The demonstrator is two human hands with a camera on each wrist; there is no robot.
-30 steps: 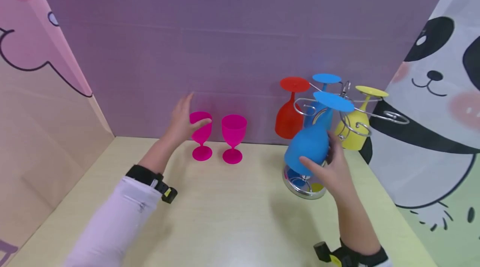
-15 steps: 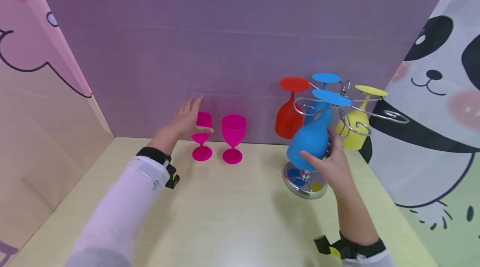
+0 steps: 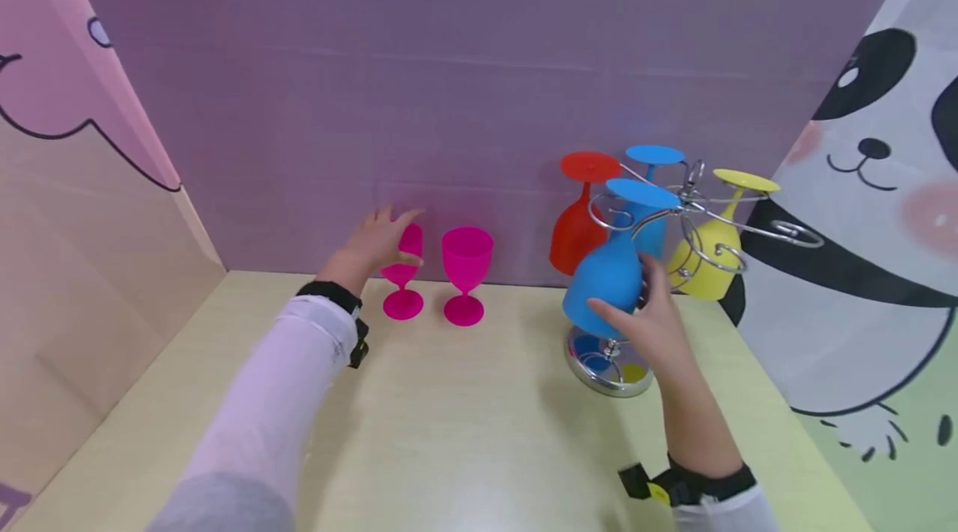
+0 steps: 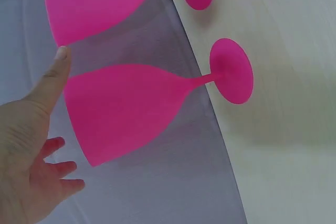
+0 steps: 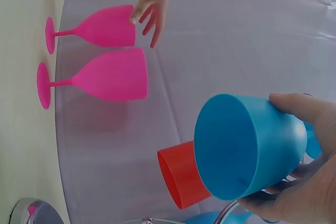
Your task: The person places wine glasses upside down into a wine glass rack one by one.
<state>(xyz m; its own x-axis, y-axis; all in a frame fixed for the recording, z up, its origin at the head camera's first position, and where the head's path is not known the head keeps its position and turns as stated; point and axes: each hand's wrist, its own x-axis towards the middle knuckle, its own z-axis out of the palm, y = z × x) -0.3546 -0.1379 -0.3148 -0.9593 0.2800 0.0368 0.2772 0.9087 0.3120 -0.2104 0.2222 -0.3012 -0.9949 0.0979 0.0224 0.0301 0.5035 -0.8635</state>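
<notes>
My right hand (image 3: 649, 312) holds a blue goblet (image 3: 603, 287) upside down by its bowl, thumb on the near side. The goblet's foot overlaps a loop of a metal stemware rack (image 3: 614, 389), and in the right wrist view its open mouth (image 5: 226, 148) faces the camera. Over at the left, my left hand (image 3: 374, 243) is spread beside the rim of an upright pink goblet (image 3: 402, 305). In the left wrist view its thumb (image 4: 54, 77) and fingers (image 4: 63, 169) straddle that goblet's rim. A second pink goblet (image 3: 467, 253) stands just to the right.
Upside down on the rack hang a red goblet (image 3: 580, 233), another blue goblet (image 3: 655, 155) and a yellow goblet (image 3: 707, 258). Behind the table (image 3: 449, 424) rises a purple cloth wall (image 3: 479, 100). A panda-printed panel (image 3: 861, 224) borders the right side.
My left hand has moved right and forward, from left of the nearer pink goblet to its rim. My right hand has shifted the blue goblet slightly left at the rack.
</notes>
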